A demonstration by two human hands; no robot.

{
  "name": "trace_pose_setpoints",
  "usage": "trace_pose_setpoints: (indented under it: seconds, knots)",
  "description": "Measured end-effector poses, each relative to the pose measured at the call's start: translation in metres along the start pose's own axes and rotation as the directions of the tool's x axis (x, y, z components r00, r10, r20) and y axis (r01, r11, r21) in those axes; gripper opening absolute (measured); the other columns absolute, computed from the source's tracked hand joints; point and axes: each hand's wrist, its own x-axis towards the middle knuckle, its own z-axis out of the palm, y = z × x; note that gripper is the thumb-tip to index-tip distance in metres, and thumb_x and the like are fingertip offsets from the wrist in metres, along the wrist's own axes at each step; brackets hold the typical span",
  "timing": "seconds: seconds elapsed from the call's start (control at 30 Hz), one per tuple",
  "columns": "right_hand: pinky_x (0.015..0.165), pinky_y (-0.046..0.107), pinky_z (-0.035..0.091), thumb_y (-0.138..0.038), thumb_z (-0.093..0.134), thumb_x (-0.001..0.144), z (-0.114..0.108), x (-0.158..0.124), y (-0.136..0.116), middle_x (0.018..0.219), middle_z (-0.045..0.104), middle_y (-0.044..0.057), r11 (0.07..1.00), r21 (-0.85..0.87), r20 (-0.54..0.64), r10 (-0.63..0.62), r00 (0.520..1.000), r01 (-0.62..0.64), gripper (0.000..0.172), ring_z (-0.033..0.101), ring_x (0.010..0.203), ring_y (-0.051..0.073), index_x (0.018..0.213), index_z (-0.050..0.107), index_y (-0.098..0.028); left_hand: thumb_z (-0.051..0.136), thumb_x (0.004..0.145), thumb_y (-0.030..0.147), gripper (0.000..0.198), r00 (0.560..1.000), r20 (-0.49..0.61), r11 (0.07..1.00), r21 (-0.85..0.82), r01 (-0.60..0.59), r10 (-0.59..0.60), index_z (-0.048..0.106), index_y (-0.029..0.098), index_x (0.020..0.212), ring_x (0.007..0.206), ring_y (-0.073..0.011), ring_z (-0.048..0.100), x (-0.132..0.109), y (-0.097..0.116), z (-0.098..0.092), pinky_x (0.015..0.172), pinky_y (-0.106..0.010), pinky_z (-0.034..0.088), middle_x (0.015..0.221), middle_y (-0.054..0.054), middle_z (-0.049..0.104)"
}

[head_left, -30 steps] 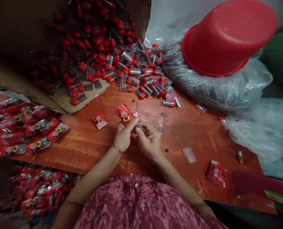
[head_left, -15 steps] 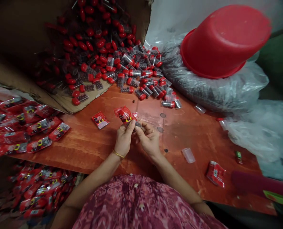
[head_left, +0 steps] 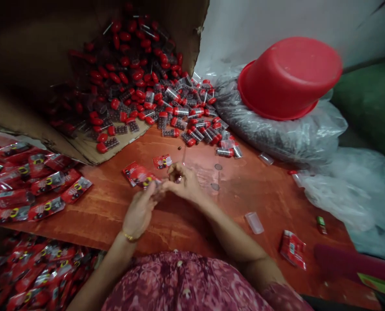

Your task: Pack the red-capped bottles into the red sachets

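Note:
My left hand (head_left: 139, 210) pinches the edge of a red printed packet (head_left: 144, 178) low over the orange-brown table (head_left: 263, 194). A gold bangle is on that wrist. My right hand (head_left: 183, 183) is right beside it, fingers curled round a small dark thing that I cannot make out. A second small red packet (head_left: 162, 162) lies on the table just beyond both hands. Behind them, small clear tubes with red caps (head_left: 179, 114) spill from a tipped cardboard box (head_left: 91, 149).
Filled red packets (head_left: 33, 185) are heaped at the left, with more below the table edge (head_left: 43, 272). An upturned red basin (head_left: 286, 77) rests on a plastic bag of dark beads (head_left: 276, 134). An empty clear tube (head_left: 253, 222) and a crumpled red packet (head_left: 292, 248) lie at the right.
Both hands have shifted left and down toward the table. The red packet in my left hand went from raised to low. The view has tilted a little.

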Motion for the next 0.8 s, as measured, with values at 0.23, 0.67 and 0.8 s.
trace_pose_setpoints:
  seconds: [0.23, 0.67, 0.8]
  knots:
    - [0.097, 0.052, 0.028, -0.055, 0.047, 0.081, -0.048, 0.097, 0.051, 0.128, 0.047, 0.021, 0.593, -0.798, -0.197, -0.086, 0.977, -0.109, 0.060, 0.037, 0.119, 0.036, 0.122, 0.049, -0.011, 0.020, 0.091, 0.047, 0.053, 0.789, -0.596, 0.900, -0.250, -0.357, 0.147, 0.061, 0.021, 0.071, 0.060, -0.0100, 0.064, -0.009, 0.065, -0.087, 0.061, -0.022, 0.054, 0.061, 0.004, 0.068]
    - [0.103, 0.054, 0.018, -0.053, 0.041, 0.084, -0.088, -0.017, 0.076, 0.140, 0.037, 0.016, 0.456, -0.872, 0.110, -0.168, 0.980, 0.176, 0.054, 0.027, 0.129, 0.033, 0.122, 0.052, -0.017, 0.041, 0.085, 0.043, 0.036, 0.925, -0.342, 0.965, -0.135, -0.225, 0.168, 0.062, 0.015, 0.078, 0.066, -0.0140, 0.065, 0.005, 0.021, -0.041, 0.069, -0.029, 0.053, 0.073, -0.006, 0.070]
    - [0.097, 0.045, 0.029, -0.044, 0.040, 0.088, -0.080, -0.004, 0.061, 0.123, 0.054, 0.015, 0.540, -0.832, 0.017, -0.204, 0.979, 0.127, 0.042, 0.042, 0.114, 0.028, 0.114, 0.059, -0.016, 0.057, 0.076, 0.039, 0.024, 0.854, 0.034, 0.650, 0.633, -0.421, 0.519, 0.065, 0.017, 0.082, 0.068, -0.0177, 0.065, 0.020, -0.010, -0.009, 0.074, -0.034, 0.051, 0.076, -0.006, 0.071]
